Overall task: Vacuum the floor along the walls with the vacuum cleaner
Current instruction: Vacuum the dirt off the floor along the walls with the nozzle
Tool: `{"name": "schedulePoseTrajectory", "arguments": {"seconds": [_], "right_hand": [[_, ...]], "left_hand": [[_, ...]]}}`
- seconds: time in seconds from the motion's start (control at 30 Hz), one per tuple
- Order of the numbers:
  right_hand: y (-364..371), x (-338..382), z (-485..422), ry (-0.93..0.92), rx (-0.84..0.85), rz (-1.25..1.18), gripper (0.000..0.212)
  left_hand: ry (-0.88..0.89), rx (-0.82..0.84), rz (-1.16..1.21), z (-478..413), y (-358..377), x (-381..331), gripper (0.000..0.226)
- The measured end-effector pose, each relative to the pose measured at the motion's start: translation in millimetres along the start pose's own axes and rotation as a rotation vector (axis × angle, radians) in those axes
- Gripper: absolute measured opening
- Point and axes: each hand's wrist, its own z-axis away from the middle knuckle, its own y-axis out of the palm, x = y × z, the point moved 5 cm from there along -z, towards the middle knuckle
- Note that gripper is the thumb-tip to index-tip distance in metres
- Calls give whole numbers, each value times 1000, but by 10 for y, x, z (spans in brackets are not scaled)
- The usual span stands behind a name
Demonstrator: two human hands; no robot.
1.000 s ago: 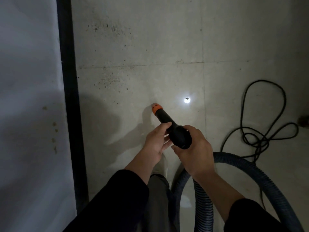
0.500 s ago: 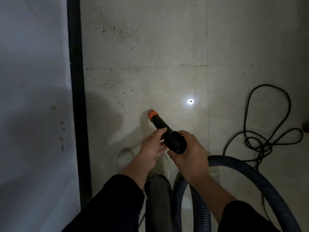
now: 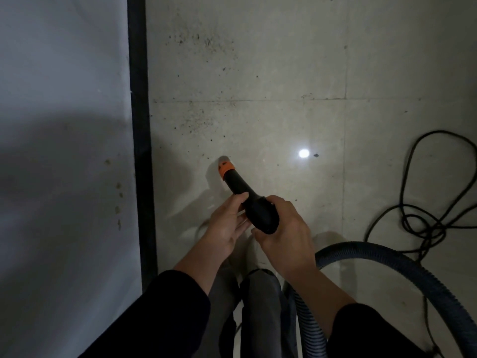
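Observation:
I hold a black vacuum nozzle (image 3: pixel 247 200) with an orange collar (image 3: pixel 225 168) at its tip, pointed down and away at the pale tiled floor (image 3: pixel 258 73). My right hand (image 3: pixel 284 233) is wrapped around the thick rear end of the nozzle. My left hand (image 3: pixel 227 226) touches its left side with thumb and fingertips. A ribbed grey hose (image 3: pixel 387 257) loops from the nozzle out to the right and back down. Dark specks of dirt (image 3: pixel 201 120) are scattered on the tiles ahead of the tip, near the black baseboard (image 3: pixel 140 125) of the white wall (image 3: pixel 64 125).
A black power cable (image 3: pixel 423 223) lies in loose coils on the floor at the right. A bright light spot (image 3: pixel 303 153) reflects on the tile beside a small dark crumb (image 3: pixel 316 155). My legs (image 3: pixel 258 313) and shoes are below the hands.
The view has shifted so the wall and baseboard sit further right. The nozzle tip has swung slightly left and nearer the dirt; both hands keep their places on it.

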Motion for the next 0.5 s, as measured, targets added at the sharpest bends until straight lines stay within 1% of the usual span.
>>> {"name": "schedulePoseTrajectory", "arguments": {"seconds": [0.23, 0.33, 0.5], "right_hand": [[-24, 23, -43, 11, -14, 15, 49], [-33, 28, -63, 11, -18, 21, 51], [-52, 58, -123, 8, -19, 18, 51]], "left_hand": [[-29, 0, -26, -39, 24, -39, 38], [-29, -3, -29, -55, 47, -57, 40], [-23, -2, -8, -73, 58, -93, 38]]}}
